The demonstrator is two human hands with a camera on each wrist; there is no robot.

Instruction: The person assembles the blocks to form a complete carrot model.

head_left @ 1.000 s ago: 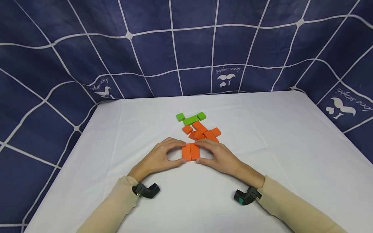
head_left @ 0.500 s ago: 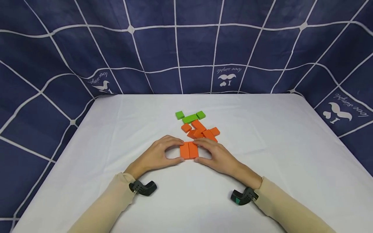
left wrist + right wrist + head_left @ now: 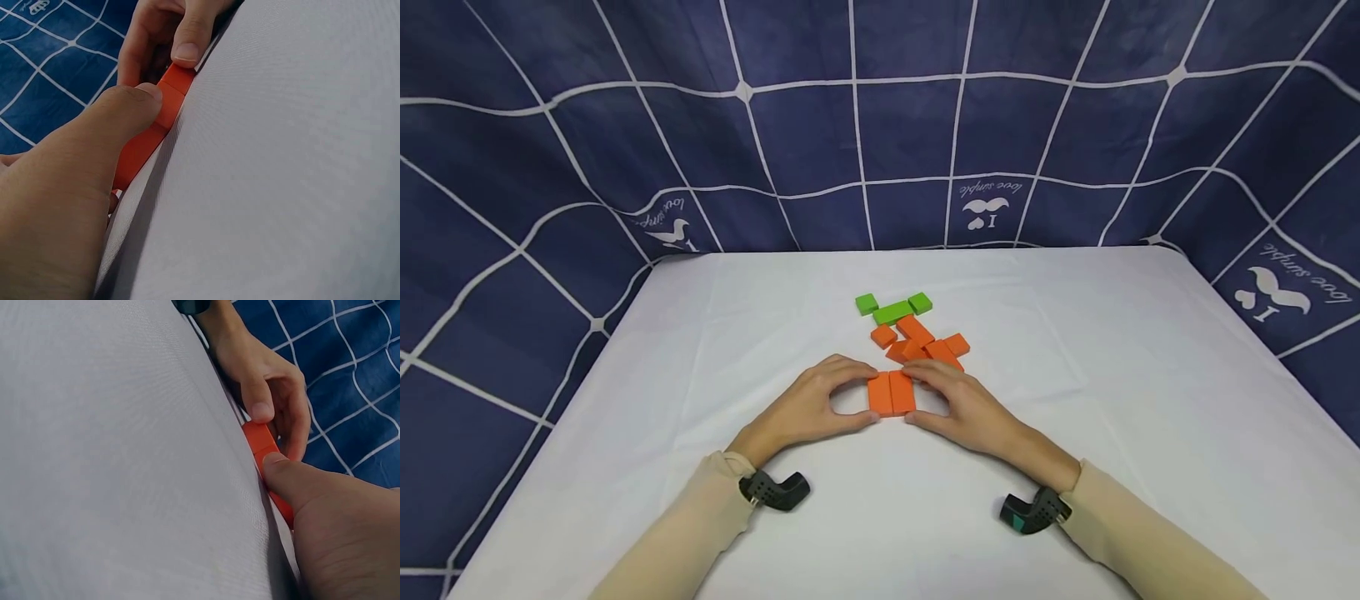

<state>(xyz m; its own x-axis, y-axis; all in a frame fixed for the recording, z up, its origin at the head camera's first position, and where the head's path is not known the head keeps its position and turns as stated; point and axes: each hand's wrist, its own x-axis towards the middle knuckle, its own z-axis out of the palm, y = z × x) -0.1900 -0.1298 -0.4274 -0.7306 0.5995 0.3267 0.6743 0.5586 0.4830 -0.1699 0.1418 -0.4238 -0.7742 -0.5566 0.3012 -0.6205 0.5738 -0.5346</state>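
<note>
Two flat orange blocks lie side by side on the white tablecloth, long sides together. The left orange block (image 3: 880,395) is pinched at its near and far ends between the thumb and fingers of my left hand (image 3: 817,402). My right hand (image 3: 964,402) grips the right orange block (image 3: 902,393) the same way from the other side. In the left wrist view the left thumb presses on the near end of an orange block (image 3: 140,153). The right wrist view shows the right thumb on an orange block (image 3: 265,445), with the other hand's thumb just beyond.
Just beyond the hands lies a loose pile of orange blocks (image 3: 915,331), some overlapping. Behind it are a long green block (image 3: 892,312) and two small green blocks, one being the left green block (image 3: 866,304). A dark blue gridded curtain (image 3: 902,125) rises behind the white table (image 3: 1075,333).
The head view shifts slightly. Both hands stay on the same two orange blocks, and the other blocks have not moved.
</note>
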